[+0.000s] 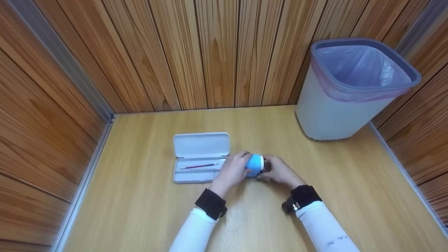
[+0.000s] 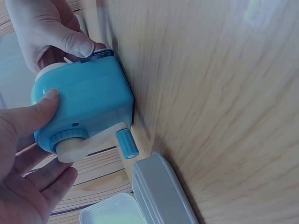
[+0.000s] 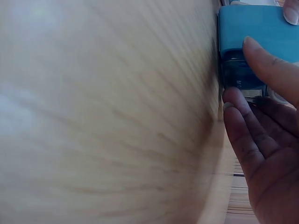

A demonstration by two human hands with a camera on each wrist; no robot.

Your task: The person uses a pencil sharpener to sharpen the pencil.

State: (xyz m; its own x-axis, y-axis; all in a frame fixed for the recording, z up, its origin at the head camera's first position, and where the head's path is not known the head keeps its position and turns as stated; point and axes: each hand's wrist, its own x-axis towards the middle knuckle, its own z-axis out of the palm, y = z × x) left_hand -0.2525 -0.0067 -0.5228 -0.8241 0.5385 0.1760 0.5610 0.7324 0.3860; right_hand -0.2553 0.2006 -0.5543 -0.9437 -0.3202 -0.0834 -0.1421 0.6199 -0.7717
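A blue crank pencil sharpener [image 1: 254,163] stands on the table between both hands. My left hand [image 1: 233,168] grips its body, thumb on one side and fingers round the other, as the left wrist view shows. Below that thumb, the white crank arm [image 2: 103,138] ends in a ribbed blue knob [image 2: 127,143]. At the sharpener's front, my right hand [image 1: 280,170] holds the dark see-through shavings drawer [image 3: 240,72], with the thumb on its side and fingers at its face. Part of the sharpener is hidden behind the hands.
Left of the sharpener lies an open grey pencil case [image 1: 202,145], lid back, holding a dark red pencil [image 1: 199,166]. At the back right stands a white bin [image 1: 344,117] with a bag liner. Wood-panelled walls [image 1: 217,52] enclose the table.
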